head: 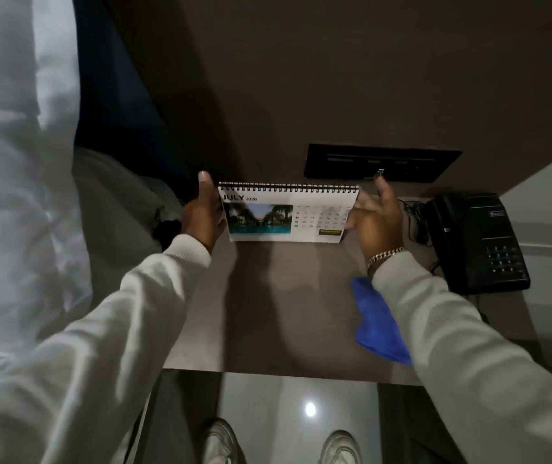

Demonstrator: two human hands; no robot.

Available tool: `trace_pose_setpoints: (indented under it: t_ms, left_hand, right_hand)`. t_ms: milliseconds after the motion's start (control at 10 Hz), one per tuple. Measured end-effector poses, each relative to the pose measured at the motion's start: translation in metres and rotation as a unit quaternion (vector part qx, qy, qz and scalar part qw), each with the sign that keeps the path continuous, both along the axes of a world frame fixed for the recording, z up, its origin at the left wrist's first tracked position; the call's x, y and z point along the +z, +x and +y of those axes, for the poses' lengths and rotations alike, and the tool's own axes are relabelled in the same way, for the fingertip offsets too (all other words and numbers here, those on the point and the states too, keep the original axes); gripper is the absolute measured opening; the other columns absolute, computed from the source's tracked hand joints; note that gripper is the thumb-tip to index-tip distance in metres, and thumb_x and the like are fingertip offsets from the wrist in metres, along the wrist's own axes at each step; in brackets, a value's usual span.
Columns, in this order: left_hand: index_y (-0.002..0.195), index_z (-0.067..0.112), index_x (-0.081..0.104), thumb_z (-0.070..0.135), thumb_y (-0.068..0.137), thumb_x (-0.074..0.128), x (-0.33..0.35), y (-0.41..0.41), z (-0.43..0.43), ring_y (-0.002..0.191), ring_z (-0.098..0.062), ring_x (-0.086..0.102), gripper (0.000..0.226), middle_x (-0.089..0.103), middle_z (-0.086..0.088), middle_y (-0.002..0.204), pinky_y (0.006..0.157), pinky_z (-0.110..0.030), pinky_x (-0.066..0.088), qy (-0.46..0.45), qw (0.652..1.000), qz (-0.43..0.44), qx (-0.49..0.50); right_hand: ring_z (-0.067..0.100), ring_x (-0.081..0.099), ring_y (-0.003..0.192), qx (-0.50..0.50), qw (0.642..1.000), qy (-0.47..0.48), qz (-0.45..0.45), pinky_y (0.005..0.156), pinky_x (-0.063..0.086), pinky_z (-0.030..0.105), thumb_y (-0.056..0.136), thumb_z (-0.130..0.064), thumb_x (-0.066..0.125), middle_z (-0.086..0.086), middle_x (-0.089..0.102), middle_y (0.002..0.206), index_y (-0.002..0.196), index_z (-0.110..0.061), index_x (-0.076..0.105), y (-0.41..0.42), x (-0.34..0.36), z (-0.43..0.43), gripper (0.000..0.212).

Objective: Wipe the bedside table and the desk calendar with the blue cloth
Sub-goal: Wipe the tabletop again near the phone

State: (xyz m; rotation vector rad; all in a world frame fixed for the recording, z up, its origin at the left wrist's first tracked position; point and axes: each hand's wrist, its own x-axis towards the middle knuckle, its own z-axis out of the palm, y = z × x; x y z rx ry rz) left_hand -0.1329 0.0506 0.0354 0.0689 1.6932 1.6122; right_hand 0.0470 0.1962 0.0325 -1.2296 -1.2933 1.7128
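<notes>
Dim worktop [268, 296]: left hand [201, 216] gripped the light, stiff calendar [288, 212] edge, right hand [373, 219] splayed open opposite, limp blue cloth [378, 323] nearer.

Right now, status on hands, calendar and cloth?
Left hand grips calendar at its left edge; right hand open at its right edge. Cloth lies on table. Phone sits right.

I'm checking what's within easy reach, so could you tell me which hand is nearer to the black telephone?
The right hand. It is at the desk calendar's right edge, beside the telephone. The left hand grips the calendar's far left edge.
</notes>
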Motion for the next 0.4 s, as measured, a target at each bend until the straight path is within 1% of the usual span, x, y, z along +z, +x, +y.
trace_pose_setpoints:
  t_ms: [100, 200, 300, 400]
  left_hand:
    - [0.125, 0.011, 0.055, 0.056, 0.095, 0.03, 0.006, -0.013, 0.013, 0.098, -0.007, 0.062, 0.06, 0.061, 0.0, 0.117, 0.064, -0.011, 0.052, -0.002, 1.0, 0.001, 0.003]
    - [0.093, 0.017, 0.062, 0.057, 0.093, 0.035, 0.006, -0.025, 0.021, 0.074, -0.002, 0.069, 0.049, 0.069, 0.005, 0.092, 0.055, -0.012, 0.053, 0.002, 0.999, 0.033, 0.016]
    - [0.096, 0.019, 0.065, 0.065, 0.089, 0.035, 0.006, -0.031, 0.016, 0.11, -0.022, 0.062, 0.056, 0.067, -0.006, 0.118, 0.096, -0.034, 0.05, -0.056, 0.996, 0.071, -0.022]
    - [0.12, 0.007, 0.061, 0.059, 0.09, 0.04, 0.04, -0.026, 0.014, 0.122, -0.032, 0.056, 0.063, 0.061, -0.019, 0.13, 0.107, -0.04, 0.042, -0.107, 0.967, 0.227, -0.053]
  right_hand:
    - [0.025, 0.061, 0.109, 0.007, 1.0, 0.012, 0.011, 0.045, 0.048, 0.014, 0.069, 0.019, 0.043, 0.02, 0.05, 0.14, 0.145, -0.019, 0.024, -0.015, -0.003, 0.011, 0.087]
    - [0.027, 0.055, 0.12, 0.003, 0.999, 0.023, 0.029, 0.051, 0.05, 0.014, 0.068, 0.019, 0.045, 0.02, 0.044, 0.145, 0.147, -0.022, 0.019, -0.023, -0.007, 0.014, 0.092]
    - [0.023, 0.051, 0.126, -0.003, 0.999, 0.028, 0.016, 0.066, 0.055, 0.016, 0.072, 0.018, 0.053, 0.019, 0.041, 0.147, 0.147, -0.026, 0.018, -0.024, 0.0, 0.006, 0.093]
    - [0.023, 0.052, 0.122, -0.088, 0.994, 0.055, 0.032, 0.089, 0.052, 0.032, 0.075, 0.009, 0.065, 0.022, 0.048, 0.14, 0.143, -0.02, 0.027, -0.01, 0.044, 0.0, 0.083]
